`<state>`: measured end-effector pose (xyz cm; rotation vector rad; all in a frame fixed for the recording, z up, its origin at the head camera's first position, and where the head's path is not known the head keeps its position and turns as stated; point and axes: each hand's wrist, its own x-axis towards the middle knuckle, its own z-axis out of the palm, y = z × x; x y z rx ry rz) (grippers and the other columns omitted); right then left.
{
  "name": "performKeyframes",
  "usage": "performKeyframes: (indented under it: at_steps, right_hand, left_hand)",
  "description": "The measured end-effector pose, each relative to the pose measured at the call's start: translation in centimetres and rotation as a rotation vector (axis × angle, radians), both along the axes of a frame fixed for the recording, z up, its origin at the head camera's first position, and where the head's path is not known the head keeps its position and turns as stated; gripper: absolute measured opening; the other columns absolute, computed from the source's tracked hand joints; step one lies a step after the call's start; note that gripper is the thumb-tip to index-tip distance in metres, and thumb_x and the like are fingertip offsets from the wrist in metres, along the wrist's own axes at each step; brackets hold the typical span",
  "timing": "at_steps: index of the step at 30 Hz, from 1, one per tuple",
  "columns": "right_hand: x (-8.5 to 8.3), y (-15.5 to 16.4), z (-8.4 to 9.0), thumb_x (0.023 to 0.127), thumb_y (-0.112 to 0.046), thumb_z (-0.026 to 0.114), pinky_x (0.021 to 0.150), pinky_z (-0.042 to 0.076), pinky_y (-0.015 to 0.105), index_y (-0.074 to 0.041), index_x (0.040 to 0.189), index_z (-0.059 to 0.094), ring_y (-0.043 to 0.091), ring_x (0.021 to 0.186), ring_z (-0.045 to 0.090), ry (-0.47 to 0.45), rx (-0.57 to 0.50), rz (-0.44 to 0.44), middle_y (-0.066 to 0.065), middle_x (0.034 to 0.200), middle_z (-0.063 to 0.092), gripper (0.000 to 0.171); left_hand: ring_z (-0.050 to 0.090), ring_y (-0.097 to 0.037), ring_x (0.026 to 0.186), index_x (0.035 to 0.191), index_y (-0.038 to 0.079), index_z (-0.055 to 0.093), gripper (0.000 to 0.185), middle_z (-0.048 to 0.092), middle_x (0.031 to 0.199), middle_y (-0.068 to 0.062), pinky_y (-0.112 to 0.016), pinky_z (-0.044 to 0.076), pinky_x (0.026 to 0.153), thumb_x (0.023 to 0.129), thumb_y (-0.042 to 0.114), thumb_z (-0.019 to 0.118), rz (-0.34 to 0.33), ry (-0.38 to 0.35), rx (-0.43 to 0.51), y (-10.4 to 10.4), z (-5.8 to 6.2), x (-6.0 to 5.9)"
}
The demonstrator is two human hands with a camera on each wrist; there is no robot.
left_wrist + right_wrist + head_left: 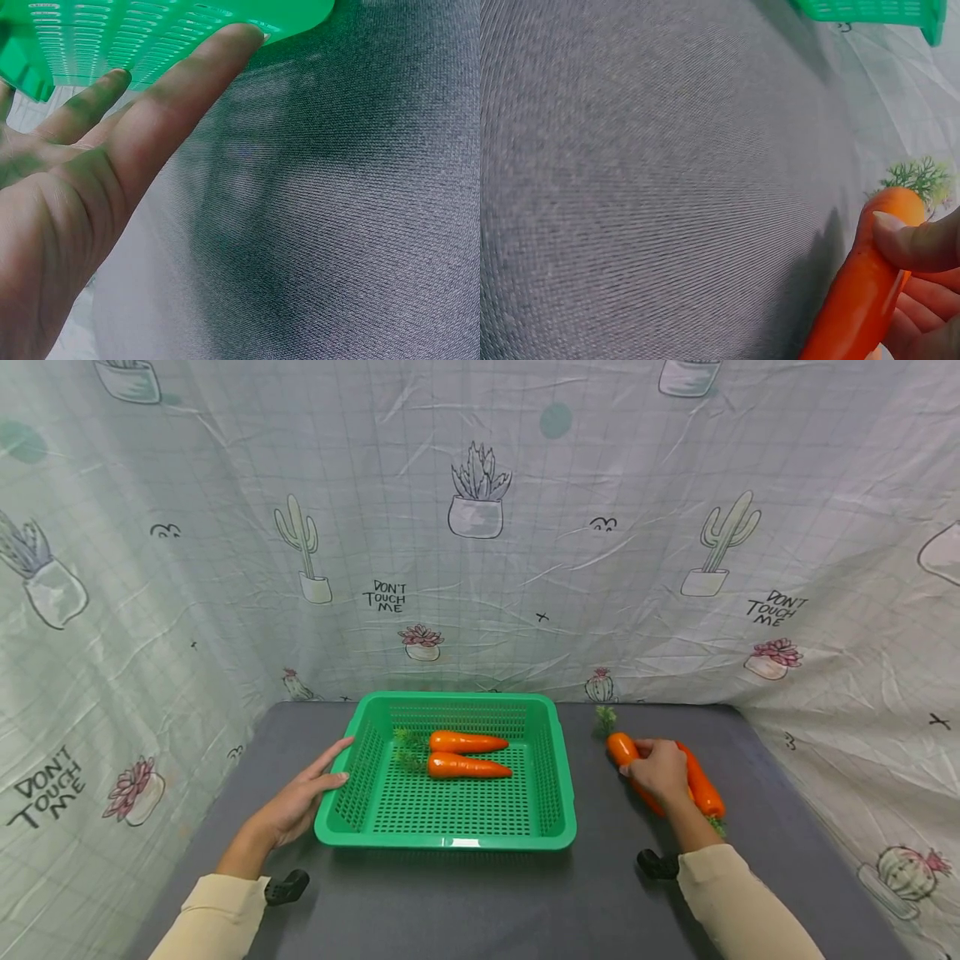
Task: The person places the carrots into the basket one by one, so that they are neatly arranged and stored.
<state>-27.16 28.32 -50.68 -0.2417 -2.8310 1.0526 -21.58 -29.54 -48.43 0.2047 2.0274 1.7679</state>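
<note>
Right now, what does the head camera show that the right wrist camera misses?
Only the head view shows the left hand resting against the green basket, two carrots inside it, and a second carrot lying beside the right hand. Only the right wrist view shows the thumb pressed on the held carrot close up. Both show that carrot, the basket and the grey tabletop.

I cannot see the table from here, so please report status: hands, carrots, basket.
Left hand open, fingers against green basket wall. Right hand grips carrot on table; another carrot beside it. Two carrots in basket. Nothing in the way.
</note>
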Motion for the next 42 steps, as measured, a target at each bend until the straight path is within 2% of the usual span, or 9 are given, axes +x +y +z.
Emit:
performKeyframes:
  at_steps: [6,9,13,17,19,23,24,30,42]
  right_hand:
    - [0.0,-0.5,0.8,0.081,-0.009,0.084,0.094,0.055,0.051,0.006,0.134,0.067,0.042,0.113,0.068,0.013,-0.047,-0.002,0.027,0.123,0.073,0.058]
    - [0.1,-0.8,1.2,0.080,-0.009,0.085,0.092,0.056,0.048,0.005,0.135,0.067,0.041,0.112,0.070,0.022,-0.069,0.005,0.026,0.123,0.073,0.059]
    - [0.2,-0.9,1.9,0.081,-0.006,0.085,0.089,0.060,0.046,0.006,0.136,0.066,0.042,0.114,0.070,0.013,-0.122,0.032,0.028,0.125,0.072,0.059]
    - [0.4,-1.0,2.7,0.085,-0.004,0.083,0.089,0.062,0.045,0.007,0.139,0.063,0.045,0.120,0.067,-0.027,-0.205,0.065,0.031,0.133,0.067,0.059]
    - [0.6,-1.0,3.1,0.086,-0.003,0.082,0.091,0.062,0.045,0.007,0.141,0.061,0.045,0.124,0.065,-0.059,-0.247,0.075,0.031,0.137,0.065,0.060]
    - [1.0,-1.0,4.2,0.088,-0.004,0.081,0.096,0.060,0.046,0.007,0.144,0.058,0.046,0.129,0.061,-0.107,-0.302,0.090,0.032,0.143,0.060,0.062]
    - [1.1,-1.0,4.5,0.088,-0.003,0.081,0.097,0.060,0.047,0.006,0.144,0.058,0.046,0.130,0.061,-0.115,-0.313,0.089,0.031,0.143,0.060,0.062]
    - [1.7,-1.4,5.9,0.089,-0.003,0.080,0.102,0.057,0.049,0.007,0.146,0.056,0.045,0.133,0.059,-0.140,-0.330,0.119,0.031,0.145,0.059,0.062]
    - [2.1,-2.5,7.2,0.088,-0.002,0.080,0.098,0.059,0.047,0.007,0.146,0.056,0.047,0.131,0.060,-0.138,-0.307,0.219,0.033,0.145,0.058,0.063]
  left_hand:
    - [-0.015,-0.049,0.159,0.169,0.038,0.001,0.072,-0.032,0.171,-0.008,-0.066,0.021,0.124,0.112,0.032,0.045,0.005,-0.001,-0.007,-0.2,-0.1,0.0]
    - [-0.009,-0.049,0.160,0.169,0.038,0.001,0.072,-0.031,0.171,-0.008,-0.058,0.032,0.121,0.112,0.032,0.045,0.006,-0.004,-0.009,-0.2,0.0,0.0]
    - [0.020,-0.047,0.158,0.169,0.038,0.000,0.073,-0.025,0.173,-0.010,-0.044,0.048,0.109,0.112,0.032,0.046,0.003,-0.027,0.015,-0.3,0.2,0.0]
    - [0.050,-0.040,0.142,0.168,0.038,-0.001,0.073,-0.010,0.175,-0.016,-0.045,0.056,0.100,0.112,0.030,0.046,0.004,-0.054,0.052,-0.3,0.3,-0.1]
    - [0.044,-0.042,0.146,0.169,0.038,-0.001,0.073,-0.014,0.175,-0.016,-0.050,0.052,0.106,0.112,0.030,0.046,0.002,-0.043,0.042,-0.2,0.2,-0.1]
    - [-0.005,-0.050,0.160,0.169,0.038,0.000,0.073,-0.030,0.172,-0.010,-0.066,0.028,0.122,0.112,0.032,0.045,-0.008,-0.006,0.010,0.1,0.1,-0.2]
    - [-0.009,-0.049,0.160,0.169,0.038,0.001,0.072,-0.033,0.171,-0.008,-0.067,0.025,0.123,0.112,0.032,0.045,-0.008,-0.004,0.007,0.2,0.1,-0.2]
    - [-0.010,-0.048,0.161,0.169,0.038,0.003,0.072,-0.032,0.171,-0.005,-0.069,0.022,0.124,0.112,0.032,0.046,-0.003,-0.004,0.012,0.4,-0.1,-0.4]
    - [-0.029,-0.045,0.157,0.169,0.034,0.004,0.072,-0.031,0.171,-0.006,-0.075,0.003,0.123,0.112,0.029,0.046,0.010,0.015,0.021,0.0,0.1,0.1]
